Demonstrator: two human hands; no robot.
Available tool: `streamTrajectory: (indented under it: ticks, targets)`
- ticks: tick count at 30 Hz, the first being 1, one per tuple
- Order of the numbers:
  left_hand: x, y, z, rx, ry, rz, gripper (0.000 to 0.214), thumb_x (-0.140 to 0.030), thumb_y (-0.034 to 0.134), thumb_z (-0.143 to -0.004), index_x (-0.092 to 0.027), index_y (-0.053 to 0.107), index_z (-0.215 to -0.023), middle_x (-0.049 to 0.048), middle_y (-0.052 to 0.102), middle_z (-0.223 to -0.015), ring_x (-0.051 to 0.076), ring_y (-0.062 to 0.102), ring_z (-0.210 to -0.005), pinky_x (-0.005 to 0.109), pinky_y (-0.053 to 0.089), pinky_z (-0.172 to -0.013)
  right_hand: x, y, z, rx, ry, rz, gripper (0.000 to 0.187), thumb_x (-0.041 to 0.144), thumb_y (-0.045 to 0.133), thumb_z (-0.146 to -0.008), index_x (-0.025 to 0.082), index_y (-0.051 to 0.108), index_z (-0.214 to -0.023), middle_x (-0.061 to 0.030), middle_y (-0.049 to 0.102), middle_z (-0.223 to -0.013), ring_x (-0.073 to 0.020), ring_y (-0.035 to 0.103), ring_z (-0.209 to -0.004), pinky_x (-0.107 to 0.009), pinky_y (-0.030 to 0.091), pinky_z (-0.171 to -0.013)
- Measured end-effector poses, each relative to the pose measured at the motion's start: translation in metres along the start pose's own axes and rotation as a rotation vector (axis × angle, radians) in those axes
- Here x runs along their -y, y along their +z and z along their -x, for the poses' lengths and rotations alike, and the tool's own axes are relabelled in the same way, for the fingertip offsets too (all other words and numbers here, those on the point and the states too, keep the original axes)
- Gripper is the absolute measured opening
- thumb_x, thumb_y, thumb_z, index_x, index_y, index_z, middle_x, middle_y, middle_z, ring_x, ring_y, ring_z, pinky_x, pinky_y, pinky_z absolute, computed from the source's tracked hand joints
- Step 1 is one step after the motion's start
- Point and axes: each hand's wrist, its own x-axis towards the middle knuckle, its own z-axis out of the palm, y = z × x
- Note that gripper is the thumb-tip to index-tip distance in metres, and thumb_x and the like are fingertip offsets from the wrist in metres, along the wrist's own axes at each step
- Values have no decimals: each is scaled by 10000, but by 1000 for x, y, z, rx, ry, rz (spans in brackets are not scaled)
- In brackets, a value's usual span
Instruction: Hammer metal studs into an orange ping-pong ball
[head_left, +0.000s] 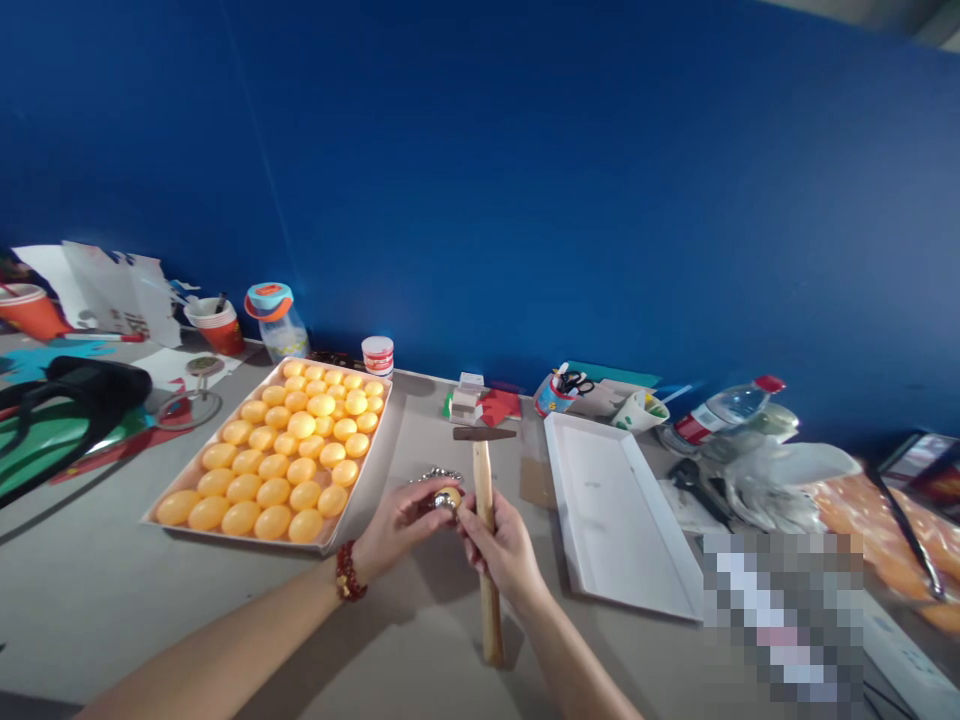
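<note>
The right hand [504, 548] grips the hammer [482, 475] by its wooden handle, head at twelve o'clock! Just beside it, at nine, the left hand [405, 525] pinches a shiny round piece [445, 504]; orange balls [302, 425] crowd their tray [325, 545] at ten.

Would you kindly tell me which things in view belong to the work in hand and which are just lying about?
Likely in the work:
hammer, in the right hand
shiny round piece, in the left hand

Apparently just lying about:
drinks bottle
cup with scissors
red-and-white tub
orange balls, though these may be needed
</note>
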Motion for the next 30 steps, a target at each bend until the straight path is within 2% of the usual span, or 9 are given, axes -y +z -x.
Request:
streamTrajectory:
  ticks: [12,18,26,30]
  targets:
    - [4,0,0,19,-33,105,359,-331,607,-851,-170,624,-1172,104,671,-1050,223,637,-906,356,545,-808,3,2,-2,23,-7,37,294,456,609,-808,198,469,-829,68,536,-586,-40,435,-344,-129,309,-291]
    - [0,1,0,-9,-5,41,331,-308,625,-841,-174,650,-1142,103,683,-1068,236,628,-963,356,526,-848,4,1,-2,16,-24,93,281,450,587,-825,199,460,-824,80,529,-549,-38,423,-298,-130,284,-277]
    - [6,10,-2,-37,-64,311,331,-307,671,-811,-191,655,-1121,85,694,-968,182,654,-779,322,549,-728,4,-3,-2,18,-30,-24,290,442,624,-825,197,474,-856,76,523,-593,-23,406,-322,-130,266,-304]
    - [6,8,-2,-42,-99,395,332,-315,649,-829,-208,641,-1143,109,663,-1126,175,658,-772,337,543,-736,9,-12,0,11,-56,1,285,472,554,-872,201,483,-919,54,534,-687,-23,409,-336,-147,264,-314]
